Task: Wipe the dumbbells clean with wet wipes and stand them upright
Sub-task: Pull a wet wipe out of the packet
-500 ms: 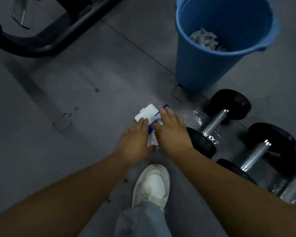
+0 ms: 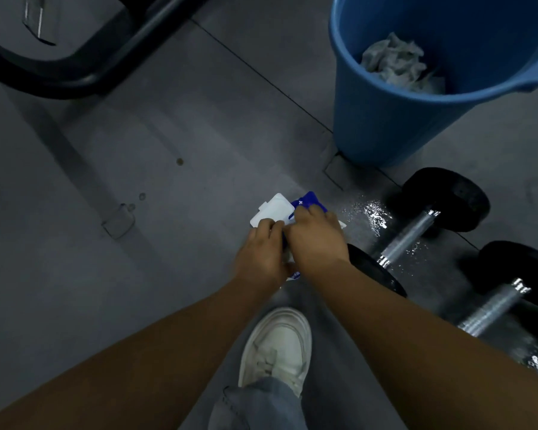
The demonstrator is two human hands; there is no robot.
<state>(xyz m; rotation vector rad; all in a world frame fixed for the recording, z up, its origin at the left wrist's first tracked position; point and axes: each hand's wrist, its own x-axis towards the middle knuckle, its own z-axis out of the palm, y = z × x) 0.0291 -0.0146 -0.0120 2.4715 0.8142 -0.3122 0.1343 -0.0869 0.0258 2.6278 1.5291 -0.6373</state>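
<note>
A blue and white wet wipe pack (image 2: 308, 201) lies on the grey floor with its white lid (image 2: 272, 209) flipped open. My left hand (image 2: 263, 251) rests on the pack's near left side, fingers curled onto it. My right hand (image 2: 317, 237) covers the pack's middle, fingers bent over its opening; what they pinch is hidden. Just right of my hands a black dumbbell (image 2: 416, 231) with a chrome handle lies on its side on a wet patch of floor. A second dumbbell (image 2: 507, 293) lies further right.
A blue bucket (image 2: 385, 125) holding crumpled used wipes (image 2: 398, 62) stands behind the dumbbells. A black machine frame (image 2: 84, 72) runs across the top left. My white shoe (image 2: 277, 349) is planted just below my hands.
Both hands have curled tighter onto the pack; my right hand's fingers, straighter before, now bend over its opening. The view has shifted slightly closer.
</note>
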